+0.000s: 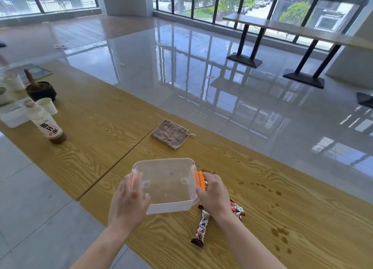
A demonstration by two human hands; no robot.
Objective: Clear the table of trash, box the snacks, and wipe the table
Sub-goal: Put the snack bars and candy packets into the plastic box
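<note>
A clear plastic box (167, 180) with orange side clasps stands on the wooden table (262, 208) near its front edge. My left hand (129, 202) grips the box's left side over one clasp. My right hand (214, 196) holds the right side, fingers on the orange clasp (200, 181). A brown wrapped snack bar (200, 230) lies just right of the box, under my right wrist. A second wrapped snack (237, 209) is partly hidden behind that hand. A folded brown cloth (171, 134) lies beyond the box.
Brown spill spots (280, 233) dot the table at the right. On the adjoining table at left stand a bottle (47, 123), a paper cup (48, 105), a dark bowl (41, 91) and a white container (12, 115). Shiny floor lies beyond.
</note>
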